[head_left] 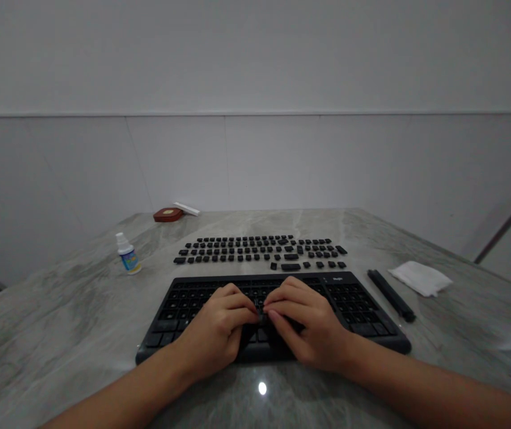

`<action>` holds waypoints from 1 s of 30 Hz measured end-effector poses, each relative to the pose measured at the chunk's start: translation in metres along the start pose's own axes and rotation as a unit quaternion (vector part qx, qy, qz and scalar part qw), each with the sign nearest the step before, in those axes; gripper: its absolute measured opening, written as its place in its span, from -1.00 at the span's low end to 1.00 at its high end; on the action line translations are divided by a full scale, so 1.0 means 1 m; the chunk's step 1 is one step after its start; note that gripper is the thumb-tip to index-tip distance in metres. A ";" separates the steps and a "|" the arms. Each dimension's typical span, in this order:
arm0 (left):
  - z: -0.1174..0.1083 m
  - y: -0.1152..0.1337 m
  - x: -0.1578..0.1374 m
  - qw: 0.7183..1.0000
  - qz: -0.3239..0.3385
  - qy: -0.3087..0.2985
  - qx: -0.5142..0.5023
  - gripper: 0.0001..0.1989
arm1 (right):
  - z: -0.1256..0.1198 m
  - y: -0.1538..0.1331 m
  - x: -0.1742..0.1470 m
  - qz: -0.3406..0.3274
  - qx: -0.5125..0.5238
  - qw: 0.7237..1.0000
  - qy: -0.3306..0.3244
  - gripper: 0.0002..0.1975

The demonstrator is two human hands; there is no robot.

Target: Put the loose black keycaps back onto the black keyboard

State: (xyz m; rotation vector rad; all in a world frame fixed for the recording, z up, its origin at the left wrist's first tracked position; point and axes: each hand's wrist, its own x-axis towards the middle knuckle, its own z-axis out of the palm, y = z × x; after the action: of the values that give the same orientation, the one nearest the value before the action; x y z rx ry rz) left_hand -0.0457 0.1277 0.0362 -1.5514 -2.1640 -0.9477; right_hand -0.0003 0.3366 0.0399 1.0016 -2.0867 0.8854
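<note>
A black keyboard lies in front of me, many of its key positions stripped down to the bare switch sockets. Over its middle, my left hand and my right hand meet with their fingertips nearly touching. Between them sits a small dark keycap, pinched by the fingers of both hands close to the keyboard's surface. The fingers partly hide it. Beyond the keyboard, loose keycaps are laid out in rows on the marbled table.
To the left stands a small spray bottle with a white cap. A reddish-brown case and a white strip lie at the far edge. Right of the keyboard are a dark rod-like tool and a folded white cloth.
</note>
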 end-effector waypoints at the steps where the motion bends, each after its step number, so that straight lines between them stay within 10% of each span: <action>1: 0.000 0.000 0.000 1.000 0.005 -0.001 0.005 -0.60 | -0.001 -0.001 0.001 0.000 -0.003 1.000 0.030 -0.82; 5: 0.000 0.002 0.000 0.999 0.021 0.009 0.040 -0.62 | -0.003 -0.002 0.001 0.001 -0.013 0.998 0.060 -0.80; 16: 0.005 0.006 0.009 0.991 0.085 -0.010 0.100 -0.65 | 0.006 0.005 -0.007 0.018 -0.005 0.994 -0.110 -0.80; 30: -0.005 0.012 0.003 0.988 -0.045 -0.125 0.077 -0.81 | -0.009 0.008 -0.010 0.009 -0.061 0.986 -0.155 -0.80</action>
State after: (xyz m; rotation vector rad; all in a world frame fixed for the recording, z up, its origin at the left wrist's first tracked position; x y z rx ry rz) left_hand -0.0362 0.1295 0.0457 -1.5814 -2.4334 -0.6212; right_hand 0.0006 0.3514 0.0353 1.1129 -2.3805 0.6324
